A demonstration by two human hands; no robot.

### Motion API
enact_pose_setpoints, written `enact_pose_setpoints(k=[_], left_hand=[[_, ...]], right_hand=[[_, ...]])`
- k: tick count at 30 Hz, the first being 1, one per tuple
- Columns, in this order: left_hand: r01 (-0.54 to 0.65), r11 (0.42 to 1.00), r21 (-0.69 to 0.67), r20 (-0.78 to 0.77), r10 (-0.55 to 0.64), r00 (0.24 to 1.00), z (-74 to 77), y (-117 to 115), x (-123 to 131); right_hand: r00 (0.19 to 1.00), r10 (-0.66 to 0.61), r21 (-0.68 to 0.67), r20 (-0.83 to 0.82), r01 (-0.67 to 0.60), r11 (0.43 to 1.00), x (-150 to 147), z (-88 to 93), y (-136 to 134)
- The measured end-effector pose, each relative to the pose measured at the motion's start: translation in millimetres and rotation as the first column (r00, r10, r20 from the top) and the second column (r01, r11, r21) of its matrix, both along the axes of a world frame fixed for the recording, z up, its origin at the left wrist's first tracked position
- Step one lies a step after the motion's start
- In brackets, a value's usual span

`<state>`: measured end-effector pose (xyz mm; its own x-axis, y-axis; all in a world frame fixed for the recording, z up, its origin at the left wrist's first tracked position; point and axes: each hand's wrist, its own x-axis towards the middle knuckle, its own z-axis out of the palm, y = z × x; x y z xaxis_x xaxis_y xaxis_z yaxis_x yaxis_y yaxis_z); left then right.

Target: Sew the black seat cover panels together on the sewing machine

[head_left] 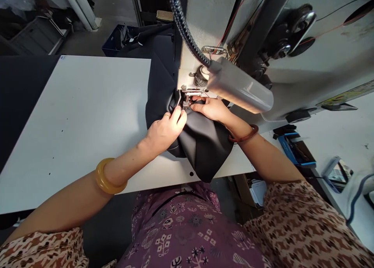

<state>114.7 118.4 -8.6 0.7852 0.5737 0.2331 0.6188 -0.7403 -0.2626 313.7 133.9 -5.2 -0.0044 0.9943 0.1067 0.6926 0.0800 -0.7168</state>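
Note:
A black fabric piece (201,143) lies under the presser foot (186,102) of a large grey sewing machine (263,46). My left hand (166,129), with a ring and a yellow bangle on the wrist, pinches the fabric just left of the foot, fingers closed. My right hand (210,108), with a brown bangle, presses and grips the fabric just right of the foot, fingers curled. The needle itself is hidden behind the foot and my fingers.
The white table (76,120) stretches to the left. A flexible lamp (233,87) hangs over the work. A dark blue bin (117,40) sits on the floor behind. Blue-edged tools (295,147) and a small device (337,172) lie at the right.

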Motion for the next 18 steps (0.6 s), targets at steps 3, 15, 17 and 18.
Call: enact_pose_setpoints(k=[3,15,17,18], left_hand=[[0.009,0.999,-0.05,0.04,-0.007,0.999,-1.2,0.8,0.4],[0.02,1.0,0.018,0.001,-0.02,1.0,-5.0,3.3,-4.2],[0.04,0.997,0.072,0.008,-0.04,0.999,-6.9,5.0,-5.4],[0.045,0.996,0.078,0.017,-0.046,0.999,-7.5,5.8,-5.8]], right_hand=[[1.0,0.002,0.021,-0.018,-0.002,1.0,1.0,-0.8,1.0],[0.994,0.028,-0.007,-0.11,-0.029,1.0,16.6,-25.0,13.4],[0.995,0.028,-0.012,-0.094,-0.029,0.999,16.7,-27.5,15.3],[0.998,0.012,-0.008,-0.067,-0.012,1.0,16.5,-28.2,15.9]])
